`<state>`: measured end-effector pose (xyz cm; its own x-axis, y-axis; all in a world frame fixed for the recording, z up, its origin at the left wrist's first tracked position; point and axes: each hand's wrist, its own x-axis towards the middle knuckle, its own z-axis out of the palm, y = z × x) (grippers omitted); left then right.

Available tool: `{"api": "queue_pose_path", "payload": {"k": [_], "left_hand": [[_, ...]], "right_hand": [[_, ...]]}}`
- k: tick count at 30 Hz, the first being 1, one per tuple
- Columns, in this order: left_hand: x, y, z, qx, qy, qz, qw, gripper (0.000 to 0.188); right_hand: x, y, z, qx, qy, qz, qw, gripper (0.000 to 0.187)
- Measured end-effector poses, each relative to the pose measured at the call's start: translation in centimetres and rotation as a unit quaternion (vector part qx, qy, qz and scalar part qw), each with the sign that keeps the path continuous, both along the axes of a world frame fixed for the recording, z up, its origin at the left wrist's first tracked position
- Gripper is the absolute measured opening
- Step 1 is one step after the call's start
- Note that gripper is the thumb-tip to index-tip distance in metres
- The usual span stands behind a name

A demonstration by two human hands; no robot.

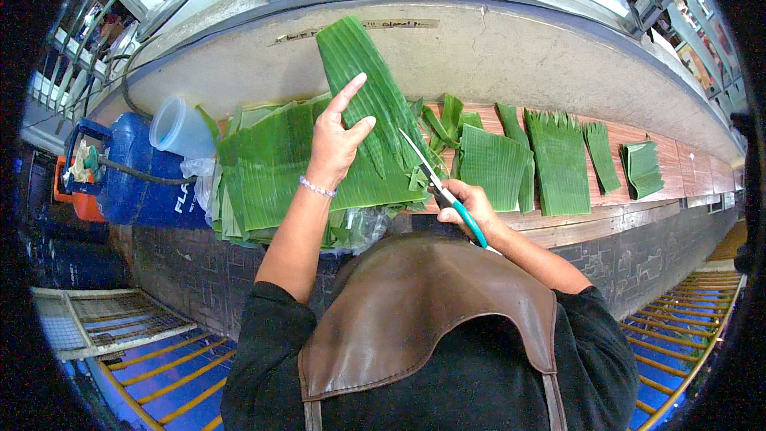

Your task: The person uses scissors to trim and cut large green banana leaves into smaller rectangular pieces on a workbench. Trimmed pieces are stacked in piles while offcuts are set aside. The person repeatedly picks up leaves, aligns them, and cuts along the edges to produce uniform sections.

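In the head view, our left hand (333, 140) rests against a banana leaf piece (367, 72), thumb and index finger spread; other fingers are hidden, so we cannot tell whether it grips. Our right hand (467, 198) is clamped on teal-handled scissors (470, 224) near the piece, which slants above stacked banana leaves (267, 164) on the tabletop (673, 164).

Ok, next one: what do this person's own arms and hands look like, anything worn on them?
The left hand and right hand are both ungloved. A pale, beaded-looking bracelet circles the left wrist; no band shows on the right. The forearms are bare, and black sleeves with no visible markings end near the elbows.
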<state>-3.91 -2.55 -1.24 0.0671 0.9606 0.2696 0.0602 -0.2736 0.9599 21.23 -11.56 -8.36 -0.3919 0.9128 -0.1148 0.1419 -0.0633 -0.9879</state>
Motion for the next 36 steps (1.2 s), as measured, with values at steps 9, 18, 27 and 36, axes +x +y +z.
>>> {"api": "queue_pose_path", "payload": {"k": [9,18,27,36], "left_hand": [[-0.5,1.8,-1.2,0.029,-0.099,0.054,0.993,0.064],[0.8,1.2,-1.3,0.052,-0.066,0.084,0.993,0.065],[0.4,0.3,-1.4,0.094,0.004,0.132,0.987,0.065],[-0.2,0.0,-1.9,0.073,-0.022,0.117,0.990,0.065]], "right_hand": [[0.4,0.5,-0.3,0.069,-0.046,0.045,0.996,0.090],[-1.8,1.9,-0.8,0.061,0.065,0.010,0.996,0.085],[-2.5,2.1,0.2,0.034,0.091,0.023,0.995,0.081],[-3.3,2.0,-0.3,0.052,0.079,0.017,0.995,0.078]]}}
